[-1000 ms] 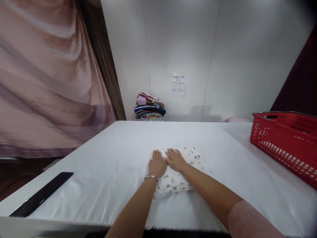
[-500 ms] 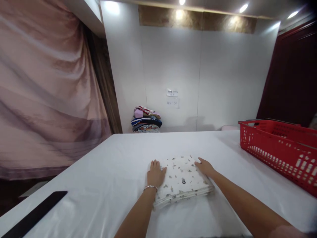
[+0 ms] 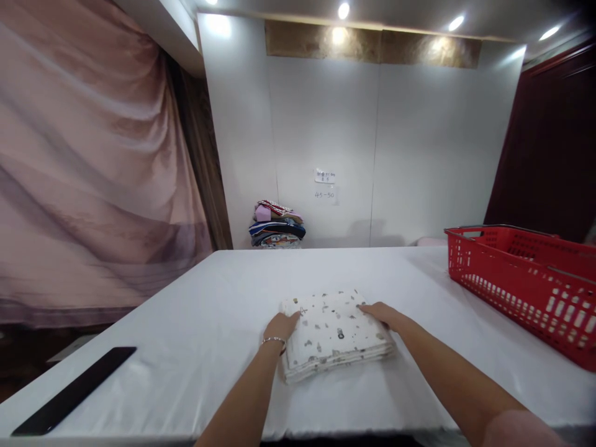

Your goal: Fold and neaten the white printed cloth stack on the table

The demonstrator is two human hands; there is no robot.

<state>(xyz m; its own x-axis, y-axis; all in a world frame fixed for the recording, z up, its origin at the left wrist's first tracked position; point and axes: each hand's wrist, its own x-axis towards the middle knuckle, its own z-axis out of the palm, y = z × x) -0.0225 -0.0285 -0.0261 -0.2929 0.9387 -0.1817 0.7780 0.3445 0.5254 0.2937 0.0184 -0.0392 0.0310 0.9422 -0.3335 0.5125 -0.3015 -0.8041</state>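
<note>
A folded white cloth (image 3: 335, 329) with a small grey and brown print lies in several layers on the white table. My left hand (image 3: 280, 325), with a bracelet at the wrist, grips its left edge. The thumb rests on top while the other fingers are mostly hidden at the side. On the opposite edge, my right hand (image 3: 380, 312) holds the cloth the same way, thumb on the upper face and fingers out of sight along the side.
The white-covered table (image 3: 223, 298) runs back to a pale wall. At the right stands a red plastic basket (image 3: 512, 273). A long black flat object (image 3: 77, 391) lies front left. Behind the far edge is a stack of folded clothes (image 3: 277, 226).
My left hand has shifted from lying on top of the cloth to its left edge, fingers now tucked at the side. The cloth sits slightly further left, and the view has tilted up a little.
</note>
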